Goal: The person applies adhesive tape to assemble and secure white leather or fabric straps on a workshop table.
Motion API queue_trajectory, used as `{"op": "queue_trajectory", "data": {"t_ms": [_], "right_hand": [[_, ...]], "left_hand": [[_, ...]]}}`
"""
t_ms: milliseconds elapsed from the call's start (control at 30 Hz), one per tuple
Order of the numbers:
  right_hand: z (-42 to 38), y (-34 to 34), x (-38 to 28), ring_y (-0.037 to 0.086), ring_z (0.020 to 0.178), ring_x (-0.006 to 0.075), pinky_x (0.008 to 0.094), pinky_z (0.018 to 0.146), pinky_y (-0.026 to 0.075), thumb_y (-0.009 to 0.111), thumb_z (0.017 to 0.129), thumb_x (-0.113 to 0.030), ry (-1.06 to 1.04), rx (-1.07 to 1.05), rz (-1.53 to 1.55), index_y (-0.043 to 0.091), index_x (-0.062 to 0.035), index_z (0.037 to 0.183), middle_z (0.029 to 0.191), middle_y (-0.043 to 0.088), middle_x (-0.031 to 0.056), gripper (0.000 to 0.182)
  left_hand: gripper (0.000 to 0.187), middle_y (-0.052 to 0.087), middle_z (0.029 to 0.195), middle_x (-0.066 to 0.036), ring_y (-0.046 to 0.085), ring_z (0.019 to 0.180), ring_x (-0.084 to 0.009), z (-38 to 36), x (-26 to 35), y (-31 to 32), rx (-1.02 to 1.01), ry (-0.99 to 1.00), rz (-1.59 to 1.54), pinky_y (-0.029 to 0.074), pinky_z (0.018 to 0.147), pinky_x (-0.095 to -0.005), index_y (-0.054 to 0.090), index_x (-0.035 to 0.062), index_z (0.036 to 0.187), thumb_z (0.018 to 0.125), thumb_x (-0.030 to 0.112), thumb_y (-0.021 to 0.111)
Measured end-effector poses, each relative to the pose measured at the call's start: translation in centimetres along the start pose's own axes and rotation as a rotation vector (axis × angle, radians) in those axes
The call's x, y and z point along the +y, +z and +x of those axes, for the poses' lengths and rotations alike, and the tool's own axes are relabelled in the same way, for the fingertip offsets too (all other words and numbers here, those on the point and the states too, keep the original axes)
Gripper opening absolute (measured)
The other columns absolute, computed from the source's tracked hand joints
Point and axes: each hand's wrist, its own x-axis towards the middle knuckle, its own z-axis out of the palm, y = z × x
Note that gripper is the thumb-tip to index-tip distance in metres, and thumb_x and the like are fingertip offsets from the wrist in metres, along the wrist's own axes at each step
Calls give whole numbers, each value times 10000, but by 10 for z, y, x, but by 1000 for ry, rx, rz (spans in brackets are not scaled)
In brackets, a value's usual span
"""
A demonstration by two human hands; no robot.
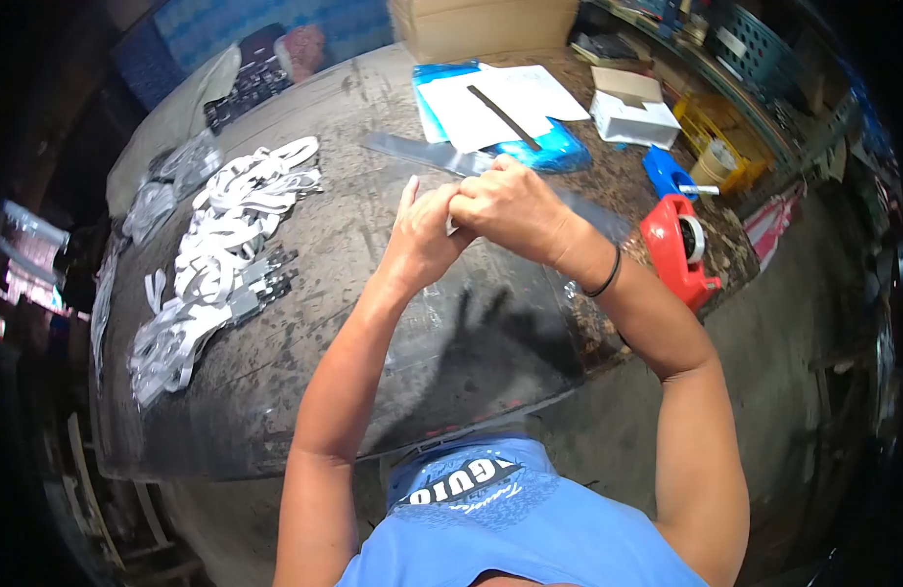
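Both hands meet just above the middle of the frame, over a dark, worn table [373, 391]. The left hand [424, 235] is raised with its fingers pointing up and partly spread, its palm turned toward the right hand. The right hand [510, 205] is curled into a loose fist and presses against the left one, its fingers closing on something small and pale between the two hands; what that thing is cannot be told, since the fingers hide nearly all of it. A black band [608, 279] sits around the right wrist.

Just behind the hands, toward the top of the frame, a long clear ruler [422, 152] lies flat on the table, and its far end reaches a blue plastic sleeve [549, 147] with white sheets of paper [500, 98] on it. A thin dark strip [505, 117] lies across the paper.

In the left half of the frame a heap of white cables [231, 230] spreads over the table, with some clear bagged bundles [172, 176] at its upper left edge.

At the right edge of the table stands a red tape dispenser [678, 249], with a blue tool [667, 174] above it and a small white box [632, 119] farther up. A cardboard box [486, 24] sits at the top centre.

The person's blue shirt [510, 519] fills the bottom of the frame.
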Motion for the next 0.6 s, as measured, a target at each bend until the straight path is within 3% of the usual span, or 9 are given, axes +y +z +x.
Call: {"op": "queue_trajectory", "data": {"t_ms": [100, 133, 200, 233, 300, 400, 467, 533, 600], "right_hand": [[-38, -5, -12, 637, 769, 189, 371, 736, 442, 664, 777, -183, 153, -46, 81, 594, -144, 766, 758, 615, 9, 81], [-50, -8, -14, 634, 783, 202, 381, 754, 439, 666, 783, -180, 213, -60, 87, 589, -137, 762, 757, 612, 17, 91], [-70, -15, -20, 618, 801, 228, 400, 776, 433, 665, 791, -173, 300, -104, 95, 585, -124, 781, 763, 584, 29, 94], [-78, -14, -29, 621, 813, 214, 401, 785, 433, 628, 801, -144, 329, -84, 95, 599, -131, 793, 781, 589, 31, 32], [-87, -13, -47, 616, 838, 212, 393, 778, 445, 601, 802, -109, 369, -82, 134, 616, -133, 827, 820, 593, 39, 39], [-97, -22, -67, 614, 835, 231, 389, 758, 459, 619, 798, -114, 421, -45, 238, 621, -124, 854, 814, 589, 38, 56], [-111, -33, -67, 612, 847, 276, 410, 787, 473, 656, 810, -141, 493, -27, 342, 644, -102, 920, 842, 606, 59, 117], [-135, -44, -60, 607, 866, 319, 434, 832, 478, 695, 814, -174, 746, 200, 414, 654, -79, 1020, 883, 624, 89, 231], [-179, -51, -49, 592, 924, 351, 454, 858, 475, 716, 812, -187, 961, 92, 320, 638, -69, 1101, 962, 625, 127, 322]], "left_hand": [[255, 674, 835, -78, 652, 821, -295, -35, -3, 20, -110, -63, -85, 451, 981, -474, 563, 78, 911, 786, 152, 773], [255, 674, 835, -78, 652, 821, -295, -46, 0, 21, -132, -48, -108, 451, 981, -474, 563, 78, 911, 786, 152, 773], [186, 676, 856, -103, 653, 827, -314, -61, 10, 21, -227, -330, -195, 511, 838, -427, 604, 73, 896, 800, 124, 755], [186, 676, 856, -103, 653, 827, -314, -62, 19, 24, -243, -320, -210, 511, 838, -427, 604, 73, 896, 800, 124, 755], [129, 669, 816, -120, 653, 781, -340, -62, 39, 29, -20, -105, -131, 523, 736, -402, 634, 65, 903, 817, 92, 726], [139, 665, 788, -132, 653, 770, -367, -63, 52, 41, -155, -54, -294, 527, 692, -405, 658, 53, 943, 820, 85, 714], [107, 666, 785, -121, 681, 758, -297, -66, 53, 51, -265, -114, -341, 529, 691, -379, 667, 40, 950, 866, 105, 682], [194, 693, 837, -99, 691, 820, -229, -62, 63, 59, -337, -447, -650, 544, 745, -319, 668, -9, 972, 958, 179, 621], [323, 677, 876, -89, 674, 851, -195, -62, 61, 70, -360, -562, -856, 556, 744, -321, 654, -24, 1013, 1009, 282, 551]]}}
